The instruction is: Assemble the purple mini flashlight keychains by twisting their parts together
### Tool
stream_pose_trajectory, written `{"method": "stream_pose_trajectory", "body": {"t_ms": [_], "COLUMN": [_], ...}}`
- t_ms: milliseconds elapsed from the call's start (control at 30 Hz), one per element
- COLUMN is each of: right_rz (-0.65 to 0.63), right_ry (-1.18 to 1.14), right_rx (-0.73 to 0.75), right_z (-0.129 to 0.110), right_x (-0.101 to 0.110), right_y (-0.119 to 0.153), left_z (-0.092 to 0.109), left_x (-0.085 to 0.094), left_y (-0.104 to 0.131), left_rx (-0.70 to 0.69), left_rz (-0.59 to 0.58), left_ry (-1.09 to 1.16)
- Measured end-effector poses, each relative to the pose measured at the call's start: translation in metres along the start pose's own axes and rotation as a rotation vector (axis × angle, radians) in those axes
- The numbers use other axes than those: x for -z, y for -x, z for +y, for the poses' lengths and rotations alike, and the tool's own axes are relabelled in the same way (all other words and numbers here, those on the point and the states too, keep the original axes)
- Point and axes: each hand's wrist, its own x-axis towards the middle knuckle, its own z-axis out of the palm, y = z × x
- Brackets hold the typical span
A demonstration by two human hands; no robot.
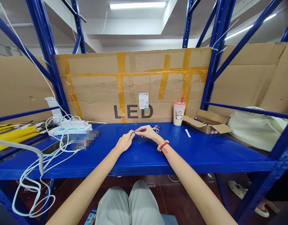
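My left hand [125, 141] rests over the blue shelf top, its fingers closed at the tips on a small, dark metallic piece [134, 132]. The piece is too small for me to name. From the other side, my right hand [147, 132] pinches at the same spot, thumb and forefinger together. The fingertips of both hands meet there and partly hide it. Just behind my right hand lies a small bunch of blue straps with metal clasps [156, 128], partly covered by the hand. A beaded bracelet with red string [163, 145] circles my right wrist.
A paper cup with a red straw [178, 115] stands at the back right, near an opened cardboard box [207, 121] and a white paper strip [187, 133]. Tangled white cables [61, 147] and a power strip [73, 126] occupy the left. Taped cardboard [99, 90] walls the back.
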Motion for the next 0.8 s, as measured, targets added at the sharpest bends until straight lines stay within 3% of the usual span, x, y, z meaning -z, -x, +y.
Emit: {"method": "stream_pose_trajectory", "body": {"t_ms": [133, 333, 400, 500, 800], "right_rz": [0.092, 0.498, 0.563, 0.528, 0.11], "right_ry": [-0.024, -0.071, -0.086, -0.091, -0.048], "right_rx": [-0.002, -0.031, -0.048, -0.061, -0.06], "right_z": [-0.002, 0.0, 0.001, 0.002, 0.003], "right_x": [-0.002, 0.008, 0.012, 0.011, 0.002], "right_y": [-0.001, -0.004, -0.005, -0.004, -0.001], "left_z": [0.003, 0.005, 0.005, 0.005, 0.004], "left_x": [0.001, 0.001, 0.001, 0.002, 0.0], "left_y": [0.001, 0.002, 0.002, 0.002, 0.002], "left_rx": [0.021, 0.071, 0.072, 0.055, 0.026], "left_rz": [0.001, 0.023, 0.02, 0.016, 0.03], "left_ry": [-0.015, -0.079, -0.093, -0.088, -0.062]}}
